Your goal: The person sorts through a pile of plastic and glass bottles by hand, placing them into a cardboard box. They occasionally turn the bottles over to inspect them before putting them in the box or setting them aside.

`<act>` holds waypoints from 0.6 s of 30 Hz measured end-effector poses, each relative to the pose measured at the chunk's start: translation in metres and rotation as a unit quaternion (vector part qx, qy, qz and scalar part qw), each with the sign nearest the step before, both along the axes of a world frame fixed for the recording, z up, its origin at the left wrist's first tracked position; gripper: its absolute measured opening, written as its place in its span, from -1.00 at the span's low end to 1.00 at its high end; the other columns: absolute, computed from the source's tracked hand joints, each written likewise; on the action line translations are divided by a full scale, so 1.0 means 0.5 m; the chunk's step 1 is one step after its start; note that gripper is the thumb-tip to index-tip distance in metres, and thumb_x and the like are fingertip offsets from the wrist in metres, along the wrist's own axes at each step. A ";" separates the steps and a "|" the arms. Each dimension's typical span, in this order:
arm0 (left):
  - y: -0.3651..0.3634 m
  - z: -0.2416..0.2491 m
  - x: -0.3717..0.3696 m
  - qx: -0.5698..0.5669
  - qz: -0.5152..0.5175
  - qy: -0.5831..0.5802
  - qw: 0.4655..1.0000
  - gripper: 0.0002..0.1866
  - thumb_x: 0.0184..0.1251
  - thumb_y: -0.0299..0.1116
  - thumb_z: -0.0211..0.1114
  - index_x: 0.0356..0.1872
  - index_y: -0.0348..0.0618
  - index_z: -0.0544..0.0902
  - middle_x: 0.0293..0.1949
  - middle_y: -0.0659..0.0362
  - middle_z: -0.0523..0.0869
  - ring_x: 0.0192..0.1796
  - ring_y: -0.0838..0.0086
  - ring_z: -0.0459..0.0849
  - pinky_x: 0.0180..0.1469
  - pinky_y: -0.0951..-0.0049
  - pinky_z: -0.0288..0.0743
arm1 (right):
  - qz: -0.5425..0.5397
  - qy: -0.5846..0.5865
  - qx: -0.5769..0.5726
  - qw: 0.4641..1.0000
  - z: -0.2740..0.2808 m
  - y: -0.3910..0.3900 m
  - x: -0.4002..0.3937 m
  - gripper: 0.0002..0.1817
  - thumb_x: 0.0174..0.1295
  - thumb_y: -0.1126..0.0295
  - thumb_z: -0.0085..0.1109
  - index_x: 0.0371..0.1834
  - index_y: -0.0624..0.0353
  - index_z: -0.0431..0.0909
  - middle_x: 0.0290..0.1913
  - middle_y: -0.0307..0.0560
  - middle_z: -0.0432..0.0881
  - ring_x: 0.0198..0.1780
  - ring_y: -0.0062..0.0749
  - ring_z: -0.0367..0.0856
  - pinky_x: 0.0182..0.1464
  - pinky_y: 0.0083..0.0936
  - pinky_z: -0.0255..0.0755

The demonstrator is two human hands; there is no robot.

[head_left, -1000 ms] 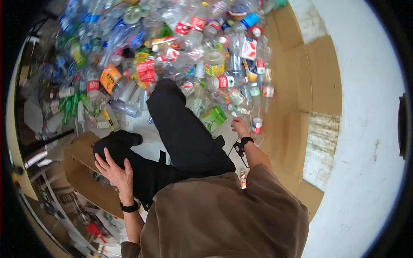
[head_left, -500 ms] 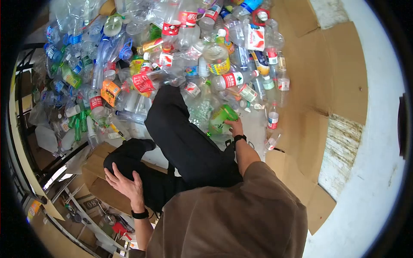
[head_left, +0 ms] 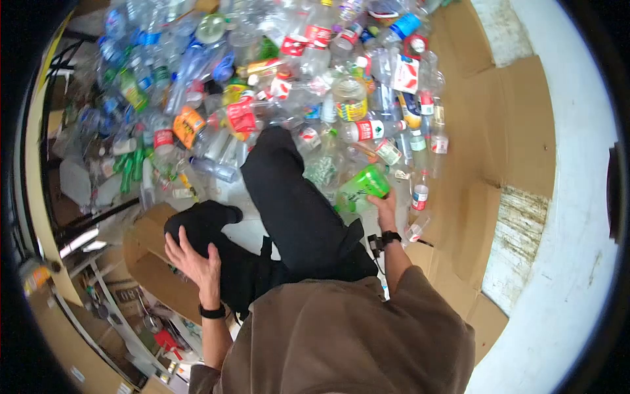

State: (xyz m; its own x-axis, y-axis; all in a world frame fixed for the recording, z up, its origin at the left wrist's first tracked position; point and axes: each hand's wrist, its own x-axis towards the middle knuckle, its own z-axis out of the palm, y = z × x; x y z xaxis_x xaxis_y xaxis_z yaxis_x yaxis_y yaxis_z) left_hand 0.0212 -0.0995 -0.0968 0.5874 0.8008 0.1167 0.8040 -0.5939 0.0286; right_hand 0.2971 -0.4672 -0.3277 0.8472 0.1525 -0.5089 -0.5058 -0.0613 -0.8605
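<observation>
Green bottle (head_left: pixel 358 190) seemingly in right fingers (head_left: pixel 378 201).

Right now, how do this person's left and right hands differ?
The left hand is spread open against the trouser leg; the right hand has its fingers closed on a green-labelled bottle. A small dark device sits by the right hand's wrist; none shows by the left hand's. Both hands are bare, each with a black wristband.

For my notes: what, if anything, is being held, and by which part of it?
The right hand holds a green-labelled clear plastic bottle by its labelled side.
</observation>
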 end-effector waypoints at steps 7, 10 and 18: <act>-0.019 0.088 0.014 -0.119 -0.068 -0.289 0.947 -0.14 -0.07 -0.27 0.45 0.36 -0.30 0.36 0.31 -0.14 0.44 0.37 -0.03 0.38 0.43 0.08 0.21 | 0.041 -0.276 0.162 0.946 0.472 0.182 0.094 -0.32 0.02 0.43 0.30 0.30 0.27 0.39 0.12 -0.06 0.58 0.15 -0.32 0.51 0.23 -0.31 0.38; -0.059 0.154 0.003 -0.281 -0.088 -0.413 0.861 0.11 -0.05 0.05 0.60 0.48 -0.26 0.21 0.44 -0.01 0.35 0.51 0.22 0.25 0.51 0.19 0.08 | 0.140 -0.271 0.243 0.921 0.606 0.288 0.056 -0.20 -0.13 0.30 0.44 0.28 0.33 0.41 0.14 -0.05 0.55 0.13 -0.36 0.51 0.23 -0.34 0.36; -0.152 0.186 -0.204 -0.367 -0.002 -0.586 0.723 0.12 -0.04 -0.13 0.63 0.51 -0.24 0.14 0.42 0.02 0.34 0.42 0.28 0.37 0.41 0.23 0.28 | 0.599 -0.096 0.304 0.735 0.710 0.619 -0.298 -0.17 -0.07 0.31 0.50 0.30 0.32 0.33 0.17 -0.05 0.54 0.18 -0.36 0.53 0.26 -0.37 0.39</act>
State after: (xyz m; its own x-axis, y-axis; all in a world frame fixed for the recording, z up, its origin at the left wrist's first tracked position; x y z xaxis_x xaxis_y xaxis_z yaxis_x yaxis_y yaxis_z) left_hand -0.0807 -0.1754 -0.0040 0.4321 0.8983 0.0803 -0.0288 -0.0752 0.9968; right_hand 0.1479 -0.1575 0.0273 -0.0322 0.9969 0.0724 -0.2683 0.0612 -0.9614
